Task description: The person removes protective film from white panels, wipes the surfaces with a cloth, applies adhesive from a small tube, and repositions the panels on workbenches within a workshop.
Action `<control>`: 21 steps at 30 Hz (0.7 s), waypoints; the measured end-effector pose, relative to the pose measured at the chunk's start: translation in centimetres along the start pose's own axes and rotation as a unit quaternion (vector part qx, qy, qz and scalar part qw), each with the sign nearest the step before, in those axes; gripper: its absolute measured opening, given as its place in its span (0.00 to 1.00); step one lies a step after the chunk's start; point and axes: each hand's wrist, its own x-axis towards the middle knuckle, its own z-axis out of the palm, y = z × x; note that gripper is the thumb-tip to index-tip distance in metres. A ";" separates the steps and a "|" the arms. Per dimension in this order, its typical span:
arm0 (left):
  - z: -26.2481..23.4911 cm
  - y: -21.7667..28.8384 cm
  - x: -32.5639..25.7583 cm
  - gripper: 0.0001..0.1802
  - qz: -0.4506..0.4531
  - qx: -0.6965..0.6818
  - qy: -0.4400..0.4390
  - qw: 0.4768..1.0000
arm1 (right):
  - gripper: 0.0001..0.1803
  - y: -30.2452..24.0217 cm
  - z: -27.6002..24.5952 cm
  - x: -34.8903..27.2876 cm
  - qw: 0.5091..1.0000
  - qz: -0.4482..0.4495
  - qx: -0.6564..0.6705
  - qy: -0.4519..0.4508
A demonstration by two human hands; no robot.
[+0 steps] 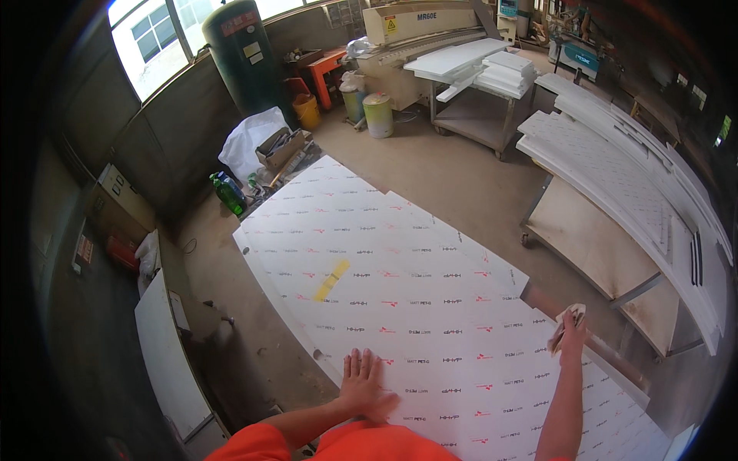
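A large white panel [430, 338], covered with a film of repeated small black and red print, stretches out in front of me. My left hand [365, 384] lies flat on its near left part, fingers spread, holding nothing. Farther to the right, my right hand [570, 343] grips a crumpled pale rag [576, 311] at the panel's right edge. Part of the rag is hidden by the fingers. A yellow strip [332, 281] lies on the panel's surface beyond my left hand.
Past the panel's far end are a green bottle [227, 195], an open box [280, 147] and a white bag [254, 142]. White panels lie stacked on a wheeled table [584, 230] at right and a cart [477, 123] behind. A dark green tank [247, 65] stands far left.
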 end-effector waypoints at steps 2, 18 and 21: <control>-0.9 0.4 -0.7 0.63 0.004 0.020 -0.017 1.000 | 0.47 4.1 5.6 -5.0 0.935 -0.154 -0.317 0.040; -4.3 -35.0 -8.1 0.32 -0.004 -0.265 0.228 0.937 | 0.29 0.9 43.7 -13.4 0.897 -0.267 -0.352 0.022; -7.3 -40.2 -6.9 0.32 -0.043 -0.324 0.212 0.921 | 0.22 -3.6 56.0 -19.0 0.929 -0.272 -0.223 -0.115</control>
